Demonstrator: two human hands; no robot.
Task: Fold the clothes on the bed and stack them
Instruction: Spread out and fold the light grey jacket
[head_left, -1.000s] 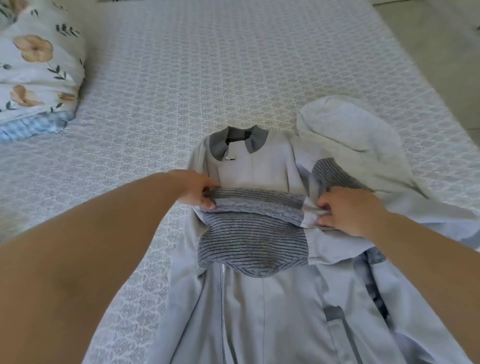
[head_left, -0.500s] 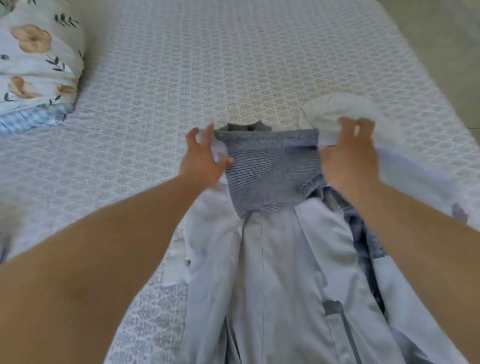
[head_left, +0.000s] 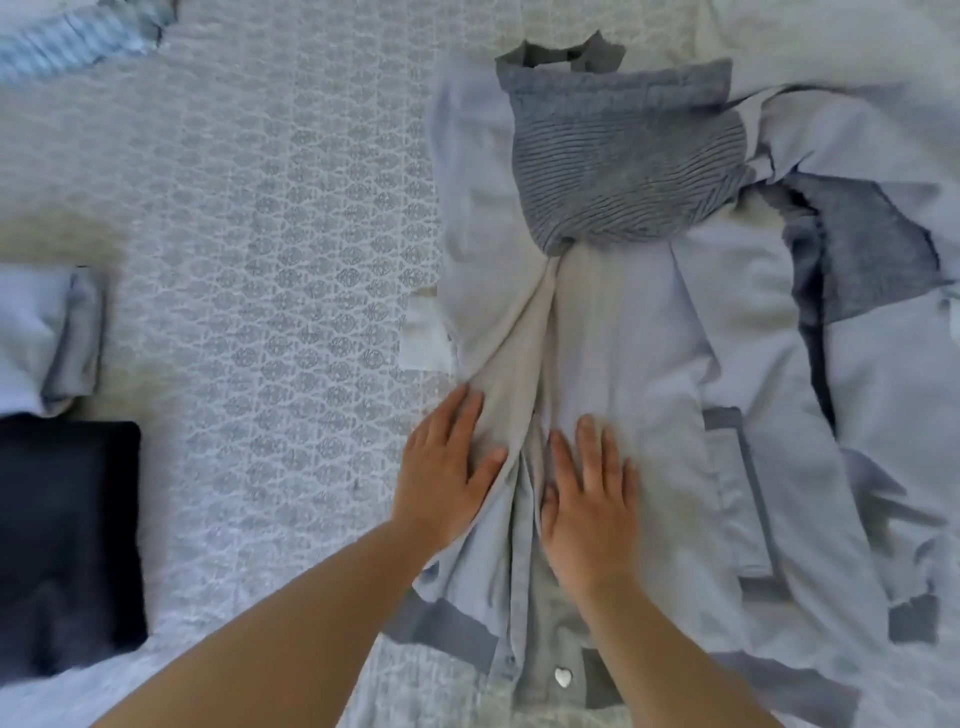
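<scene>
A pale blue jacket (head_left: 649, 364) with grey trim lies spread on the patterned bed cover (head_left: 291, 312). Its grey ribbed hem (head_left: 623, 171) is folded up near the grey collar (head_left: 561, 54). My left hand (head_left: 447, 467) lies flat on the jacket's left edge, fingers straight. My right hand (head_left: 587, 493) presses flat on the jacket's middle, beside the left one. Neither hand grips cloth. A heart-shaped button (head_left: 562, 677) shows near the jacket's lower edge.
A folded dark navy garment (head_left: 67, 540) lies at the left edge, with a folded pale blue garment (head_left: 47, 332) just beyond it. A blue striped cloth (head_left: 67, 47) shows at the top left. More pale fabric (head_left: 883, 364) spreads to the right.
My hands let go of the ribbed hem after carrying it up to the collar, then came down to the jacket's lower middle and lie flat. The view tilted downward, showing the folded stack.
</scene>
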